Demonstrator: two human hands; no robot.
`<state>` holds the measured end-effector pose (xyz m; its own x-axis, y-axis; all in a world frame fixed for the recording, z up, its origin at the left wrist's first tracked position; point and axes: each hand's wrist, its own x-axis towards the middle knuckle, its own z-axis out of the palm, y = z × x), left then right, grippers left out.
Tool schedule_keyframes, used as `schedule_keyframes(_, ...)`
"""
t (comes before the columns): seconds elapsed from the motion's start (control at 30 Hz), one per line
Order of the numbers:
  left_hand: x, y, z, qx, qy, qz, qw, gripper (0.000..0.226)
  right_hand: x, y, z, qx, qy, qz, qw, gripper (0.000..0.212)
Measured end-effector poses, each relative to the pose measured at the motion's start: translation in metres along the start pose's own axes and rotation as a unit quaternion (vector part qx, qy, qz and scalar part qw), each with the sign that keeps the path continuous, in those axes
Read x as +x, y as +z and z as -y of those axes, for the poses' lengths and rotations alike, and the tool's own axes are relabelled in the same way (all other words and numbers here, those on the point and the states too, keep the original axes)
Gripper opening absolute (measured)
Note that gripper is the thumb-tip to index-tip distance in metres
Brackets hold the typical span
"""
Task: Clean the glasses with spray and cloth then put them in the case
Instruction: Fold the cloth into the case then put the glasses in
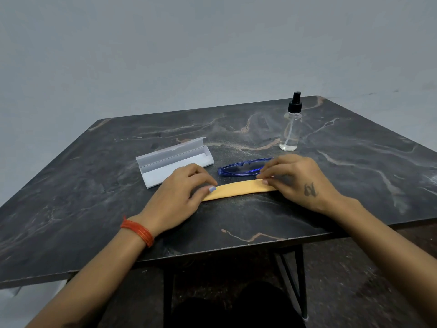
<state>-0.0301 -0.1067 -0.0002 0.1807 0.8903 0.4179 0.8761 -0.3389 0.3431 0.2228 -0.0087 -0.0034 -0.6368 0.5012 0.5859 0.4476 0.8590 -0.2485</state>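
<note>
Near edge: both hands are working the cloth (238,188), a yellow strip folded long and narrow, lying flat on the dark marbled surface (236,221). Left hand (182,190) is holding its left end, thumb lying on top and fingers curled over the end. Right hand (295,178) is pinching the right end between thumb and fingertips.

Just beyond the cloth: the glasses (243,167), blue frame, are lying folded on the surface, right end tucked under the right hand's fingers. Not in the case yet.

Left of the glasses, a little farther: the case (172,162), white, is sitting open with lid up, looking empty inside.

Far right: the spray bottle (291,125), clear with a black pump, is standing upright, nobody touching it, only a little liquid showing at the bottom.

Progress, my read: can't tell whether spraying or wiping is done. Cloth is being folded or smoothed out, so either prep or tidy-up. Definitely left: glasses into case, lid shut.

Writing: no readable brand or label on the bottle, case or glasses. There is a dark mark on the back of the right hand, not legible.
</note>
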Motion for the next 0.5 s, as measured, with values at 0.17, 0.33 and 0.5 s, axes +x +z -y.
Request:
schedule_keyframes(0.17, -0.002, 0.003, 0.000, -0.001, 0.021, 0.017, 1.000, 0.037, -0.006, 0.000, 0.000, 0.018, -0.005, 0.060, 0.998, 0.014)
schedule_keyframes(0.33, 0.010, 0.002, -0.012, -0.006, 0.006, -0.089, 0.996, 0.022, 0.004, -0.009, 0.007, 0.031, 0.060, -0.058, 0.996, 0.018)
schedule_keyframes(0.5, 0.034, 0.009, -0.019, -0.053, -0.137, -0.112, 0.983, 0.035, 0.021, -0.014, -0.006, 0.081, 0.262, -0.101, 0.956, 0.037)
